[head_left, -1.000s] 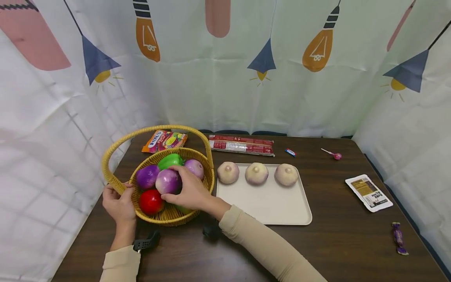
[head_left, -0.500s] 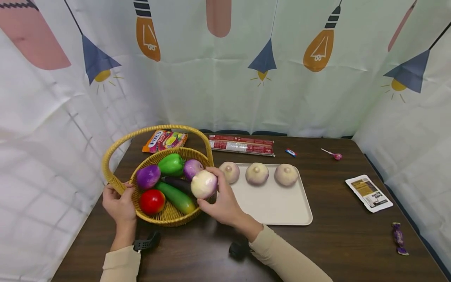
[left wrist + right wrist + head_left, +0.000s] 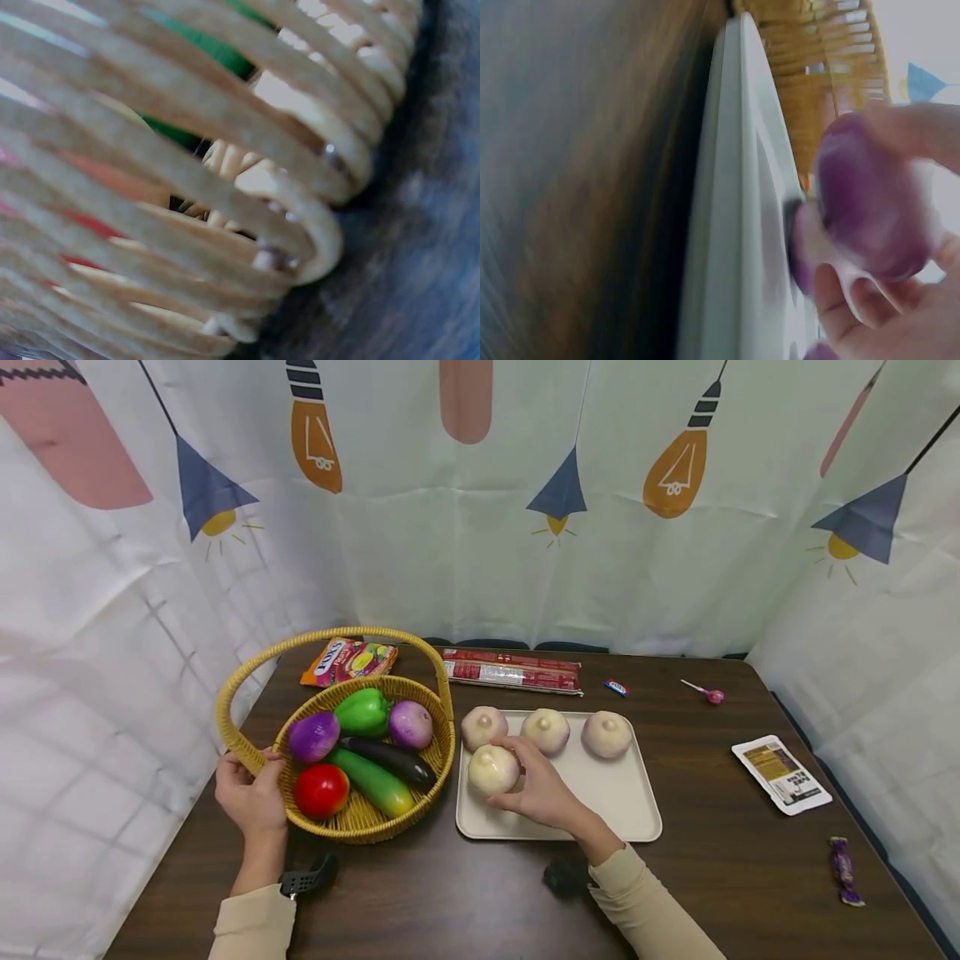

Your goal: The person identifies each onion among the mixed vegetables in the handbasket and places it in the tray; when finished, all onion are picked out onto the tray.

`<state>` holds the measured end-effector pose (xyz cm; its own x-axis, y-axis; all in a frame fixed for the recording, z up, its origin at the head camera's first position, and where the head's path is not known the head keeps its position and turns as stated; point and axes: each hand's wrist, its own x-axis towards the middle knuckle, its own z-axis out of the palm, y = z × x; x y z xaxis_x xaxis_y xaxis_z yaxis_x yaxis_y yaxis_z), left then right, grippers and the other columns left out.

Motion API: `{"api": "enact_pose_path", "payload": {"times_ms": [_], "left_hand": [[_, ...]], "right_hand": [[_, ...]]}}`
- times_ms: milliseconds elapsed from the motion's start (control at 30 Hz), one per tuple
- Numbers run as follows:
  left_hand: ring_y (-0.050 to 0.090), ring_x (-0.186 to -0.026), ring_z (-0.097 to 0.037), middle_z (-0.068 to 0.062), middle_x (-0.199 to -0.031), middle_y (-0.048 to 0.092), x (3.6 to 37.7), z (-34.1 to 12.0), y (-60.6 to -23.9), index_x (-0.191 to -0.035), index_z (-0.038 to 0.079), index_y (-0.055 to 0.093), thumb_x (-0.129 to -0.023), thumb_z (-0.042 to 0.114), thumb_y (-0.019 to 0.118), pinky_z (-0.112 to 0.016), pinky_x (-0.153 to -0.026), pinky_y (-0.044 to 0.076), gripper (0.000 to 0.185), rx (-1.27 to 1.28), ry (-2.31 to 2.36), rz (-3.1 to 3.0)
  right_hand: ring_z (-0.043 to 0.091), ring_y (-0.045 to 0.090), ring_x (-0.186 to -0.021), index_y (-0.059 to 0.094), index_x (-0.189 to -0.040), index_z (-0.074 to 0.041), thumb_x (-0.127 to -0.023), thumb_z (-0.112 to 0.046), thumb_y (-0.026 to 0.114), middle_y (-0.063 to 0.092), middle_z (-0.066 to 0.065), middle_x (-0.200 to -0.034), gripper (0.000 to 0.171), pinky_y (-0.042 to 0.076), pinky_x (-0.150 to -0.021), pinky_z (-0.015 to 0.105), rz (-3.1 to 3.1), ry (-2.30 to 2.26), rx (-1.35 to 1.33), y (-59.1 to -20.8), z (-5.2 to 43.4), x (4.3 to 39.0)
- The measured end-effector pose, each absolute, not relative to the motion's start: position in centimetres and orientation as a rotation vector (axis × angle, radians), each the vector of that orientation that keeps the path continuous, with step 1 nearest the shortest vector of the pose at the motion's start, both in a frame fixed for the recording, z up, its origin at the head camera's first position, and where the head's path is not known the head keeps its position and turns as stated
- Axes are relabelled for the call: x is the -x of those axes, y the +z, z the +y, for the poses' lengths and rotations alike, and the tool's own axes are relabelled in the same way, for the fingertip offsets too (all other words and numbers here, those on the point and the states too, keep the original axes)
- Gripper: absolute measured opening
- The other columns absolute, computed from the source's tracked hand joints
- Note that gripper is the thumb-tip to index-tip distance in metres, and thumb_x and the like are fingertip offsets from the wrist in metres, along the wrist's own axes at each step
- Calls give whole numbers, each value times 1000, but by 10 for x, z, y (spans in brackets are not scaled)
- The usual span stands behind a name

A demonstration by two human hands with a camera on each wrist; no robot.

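Note:
My right hand (image 3: 534, 787) grips a pale purple-white onion (image 3: 492, 769) low over the front left part of the beige tray (image 3: 615, 802); the right wrist view shows the onion (image 3: 874, 199) between my fingertips (image 3: 855, 304) just above the tray (image 3: 739, 225). Three more onions (image 3: 546, 730) sit in a row along the tray's far side. My left hand (image 3: 251, 793) holds the rim of the wicker basket (image 3: 352, 827), whose weave (image 3: 187, 187) fills the left wrist view. Inside lie a green pepper (image 3: 363, 711), purple onions (image 3: 410, 724), a tomato (image 3: 321, 790), a cucumber (image 3: 372, 781) and an eggplant (image 3: 390, 757).
Behind the basket lie a candy bag (image 3: 348, 661) and a red packet (image 3: 512, 670). A small wrapped sweet (image 3: 617, 687), a lollipop (image 3: 708, 694), a white sachet (image 3: 782, 773) and a purple candy (image 3: 844, 870) are scattered on the brown table (image 3: 720, 877). Curtains close in the back and sides.
My right hand lifted the onion out of the basket and carried it right, down onto the tray's front left. The left hand stayed on the basket rim.

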<state>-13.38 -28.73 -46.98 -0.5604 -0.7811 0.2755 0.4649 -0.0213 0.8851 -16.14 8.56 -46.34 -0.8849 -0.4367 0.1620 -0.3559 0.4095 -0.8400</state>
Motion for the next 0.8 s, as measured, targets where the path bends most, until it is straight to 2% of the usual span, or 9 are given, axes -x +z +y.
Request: {"api": "enact_pose_path", "payload": {"times_ms": [167, 300, 500, 800], "left_hand": [[66, -77, -15, -4, -75, 67, 133, -288, -471, -89, 1, 59, -77, -16, 59, -21, -71, 52, 22, -364, -1731, -1341], [65, -76, -15, -4, -75, 67, 134, -288, -470, -90, 1, 59, -76, -17, 59, -21, -71, 52, 22, -362, -1728, -1345], [66, -77, -16, -6, -75, 66, 134, -287, -470, -95, -9, 56, -76, -18, 58, -21, -71, 53, 21, -358, -1734, -1334], [66, -77, -17, -8, -77, 67, 134, -288, -470, -93, -3, 59, -76, -17, 59, -21, -72, 53, 22, -350, -1728, -1341]], "right_hand": [[20, 46, -118, 41, -137, -12, -68, -8, 77, 43, 8, -133, 78, 38, -101, 43, 2554, -1342, 749, -466, 91, 165], [21, 46, -116, 41, -136, -13, -66, -8, 79, 41, 11, -132, 80, 37, -101, 44, 2564, -1303, 746, -467, 90, 163], [20, 47, -116, 44, -137, -14, -67, -12, 85, 42, 8, -129, 81, 39, -102, 43, 2604, -1239, 809, -470, 87, 162], [19, 47, -123, 43, -138, -10, -70, -20, 87, 45, 6, -135, 81, 40, -104, 41, 2656, -1194, 911, -469, 87, 162]]}}
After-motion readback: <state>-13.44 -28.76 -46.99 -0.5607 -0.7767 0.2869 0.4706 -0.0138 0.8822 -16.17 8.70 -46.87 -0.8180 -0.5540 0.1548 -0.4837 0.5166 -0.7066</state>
